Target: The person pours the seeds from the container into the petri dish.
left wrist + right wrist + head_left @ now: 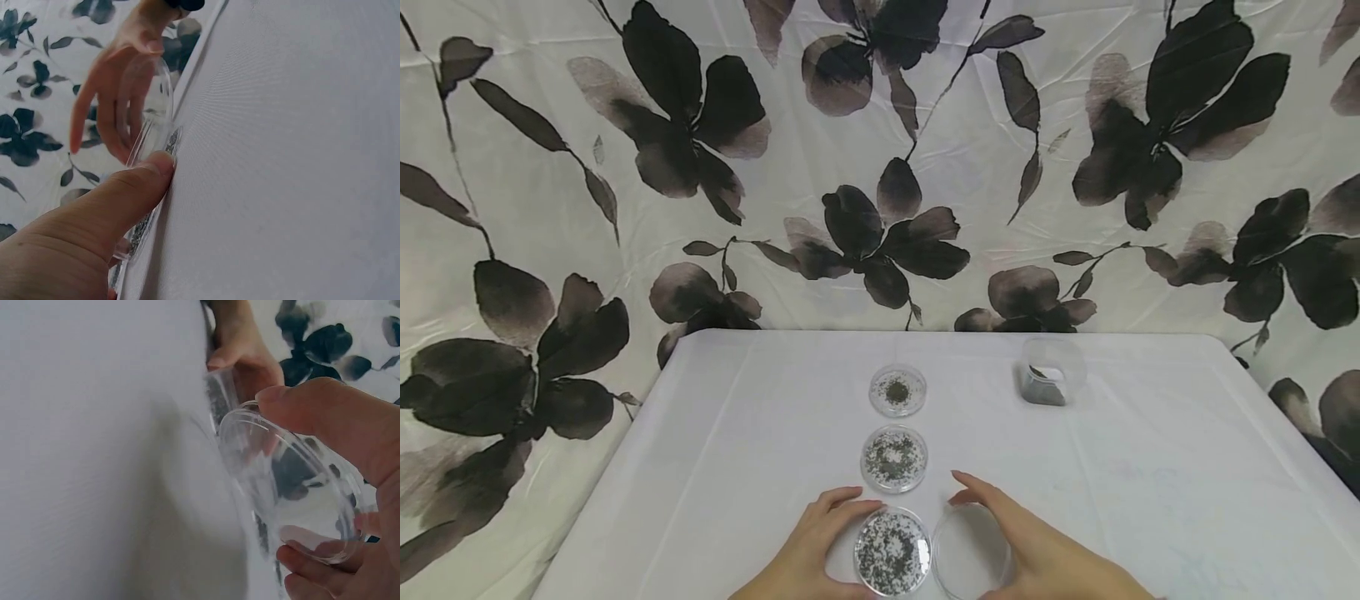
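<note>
At the table's near edge, my left hand (822,546) has its thumb and fingers around the side of a round clear petri dish (892,552) strewn with dark flecks. In the left wrist view its thumb (134,187) presses the dish's edge. Just to the right, my right hand (1037,546) holds a clear round lid (972,552) by its rim, tilted and raised off the table in the right wrist view. The lid is right beside the dish; whether they touch, I cannot tell.
Beyond the hands stand two more clear dishes: a middle one (894,458) with scattered dark flecks and a far one (897,391) with a dark clump at its centre. A clear tub (1043,385) with dark contents sits at the back right of the white table (760,417).
</note>
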Demonstrator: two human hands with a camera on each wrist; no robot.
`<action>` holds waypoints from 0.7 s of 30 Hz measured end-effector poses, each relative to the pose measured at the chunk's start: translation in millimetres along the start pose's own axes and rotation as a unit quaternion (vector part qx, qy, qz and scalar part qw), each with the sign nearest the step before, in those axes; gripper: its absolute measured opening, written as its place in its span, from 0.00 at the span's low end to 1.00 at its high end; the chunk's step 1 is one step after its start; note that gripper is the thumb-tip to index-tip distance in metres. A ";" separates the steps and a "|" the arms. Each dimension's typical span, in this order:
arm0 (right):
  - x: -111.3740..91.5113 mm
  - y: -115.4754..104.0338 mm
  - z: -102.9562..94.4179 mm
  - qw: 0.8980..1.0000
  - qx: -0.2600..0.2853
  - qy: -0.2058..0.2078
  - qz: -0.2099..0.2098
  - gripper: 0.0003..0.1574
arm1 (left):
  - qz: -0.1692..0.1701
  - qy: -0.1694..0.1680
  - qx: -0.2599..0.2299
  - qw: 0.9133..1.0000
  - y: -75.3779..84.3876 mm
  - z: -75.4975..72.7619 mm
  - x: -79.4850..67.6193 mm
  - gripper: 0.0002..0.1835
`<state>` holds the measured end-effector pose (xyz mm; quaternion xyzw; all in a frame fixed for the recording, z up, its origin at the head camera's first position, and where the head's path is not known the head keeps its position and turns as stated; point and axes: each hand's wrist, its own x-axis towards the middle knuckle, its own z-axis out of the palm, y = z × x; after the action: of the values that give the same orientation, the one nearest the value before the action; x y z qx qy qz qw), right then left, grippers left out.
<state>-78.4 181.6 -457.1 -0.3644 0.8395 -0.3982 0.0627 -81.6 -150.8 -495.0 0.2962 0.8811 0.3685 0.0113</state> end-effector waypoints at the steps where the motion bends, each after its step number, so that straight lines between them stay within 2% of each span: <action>1: 1.5 -1.6 -0.2 1.000 0.005 0.000 0.006 0.74 | -0.002 -0.001 -0.002 1.000 -0.1 0.0 0.0 0.48; 5: 7.2 -8.0 0.7 1.000 0.012 0.002 0.001 0.73 | -0.005 -0.002 -0.004 1.000 -1.8 0.5 -0.1 0.48; 11: 14.6 -12.8 3.6 0.998 0.060 0.009 0.001 0.71 | 0.004 0.003 0.003 1.000 -3.7 1.7 -1.0 0.48; 13: 17.5 -12.1 5.5 0.997 0.074 0.016 -0.009 0.71 | 0.006 0.005 0.005 1.000 -4.2 1.7 -1.0 0.48; 18: 27.7 -8.3 13.6 0.994 0.074 0.042 -0.073 0.69 | 0.003 0.002 0.001 1.000 -5.2 1.9 -0.9 0.48; 21: 35.6 -9.8 20.0 0.992 0.091 0.041 -0.076 0.70 | 0.005 0.005 0.006 1.000 -6.2 1.4 -2.4 0.48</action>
<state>-90.8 141.4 -457.1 -0.4034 0.7714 -0.4912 0.0306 -82.4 -154.6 -500.6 0.2986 0.8819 0.3649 0.0035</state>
